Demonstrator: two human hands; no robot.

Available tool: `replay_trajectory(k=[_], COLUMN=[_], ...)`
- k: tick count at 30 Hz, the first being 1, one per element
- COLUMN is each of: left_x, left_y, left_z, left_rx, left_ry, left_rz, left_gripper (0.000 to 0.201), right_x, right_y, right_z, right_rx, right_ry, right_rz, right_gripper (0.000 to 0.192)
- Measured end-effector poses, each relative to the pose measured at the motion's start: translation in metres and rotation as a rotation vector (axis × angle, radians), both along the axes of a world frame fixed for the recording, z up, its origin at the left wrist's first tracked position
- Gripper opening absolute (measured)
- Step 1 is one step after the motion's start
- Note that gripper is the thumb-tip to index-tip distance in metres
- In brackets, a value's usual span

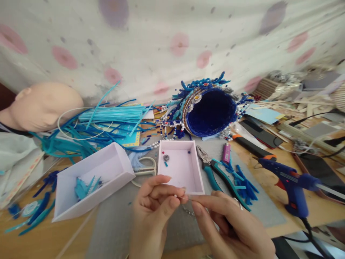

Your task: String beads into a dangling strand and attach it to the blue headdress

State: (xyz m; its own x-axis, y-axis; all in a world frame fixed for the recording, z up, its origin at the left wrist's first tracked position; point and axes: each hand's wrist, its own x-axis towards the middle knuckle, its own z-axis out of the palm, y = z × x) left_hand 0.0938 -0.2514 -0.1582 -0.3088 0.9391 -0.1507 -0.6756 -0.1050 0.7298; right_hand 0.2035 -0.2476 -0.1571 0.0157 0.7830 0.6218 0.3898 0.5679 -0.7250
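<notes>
**Both hands pinched on a fine wire over the grey mat**

Left hand [153, 212] has its fingers curled, thumb and forefinger closed on a thin wire [181, 197] carrying a small white bead at its tip; right hand [231, 223] pinches the same wire from the other side, fingertips nearly meeting the left's. Just beyond them sits a shallow white box [181, 166] holding a few beads; a second white box [91, 183] lies tilted to the left with blue pieces inside. Pliers [215, 169] and a pink lighter [226, 152] lie right of the box; a blue glue gun [291, 185] rests on the wooden counter [272, 187]. A beaded blue headdress [207, 108] lies behind; a mannequin head [40, 106] lies far left; spotted cloth [172, 39] backs the scene.
</notes>
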Motion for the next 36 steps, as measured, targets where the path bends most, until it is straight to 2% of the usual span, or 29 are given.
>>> replay_trajectory(k=[20,24,29,36], left_x=[0.001,-0.002,-0.008,-0.001], left_y=[-0.002,-0.002,0.000,-0.002], left_z=[0.001,-0.008,-0.020,-0.002], left_rx=[-0.012,-0.014,0.101,-0.032], left_ry=[-0.035,-0.019,0.021,-0.058], left_rz=[-0.002,-0.024,-0.083,-0.030], left_gripper=[0.031,0.031,0.031,0.034], right_x=[0.005,0.006,0.007,0.007], right_y=[-0.004,-0.004,-0.004,-0.004], right_z=[0.004,0.005,0.004,0.003], right_rx=[0.016,0.025,0.026,0.015], right_ry=[-0.065,-0.079,-0.091,-0.075], right_rz=[-0.018,-0.014,0.013,0.004], right_gripper=[0.017,0.017,0.017,0.017])
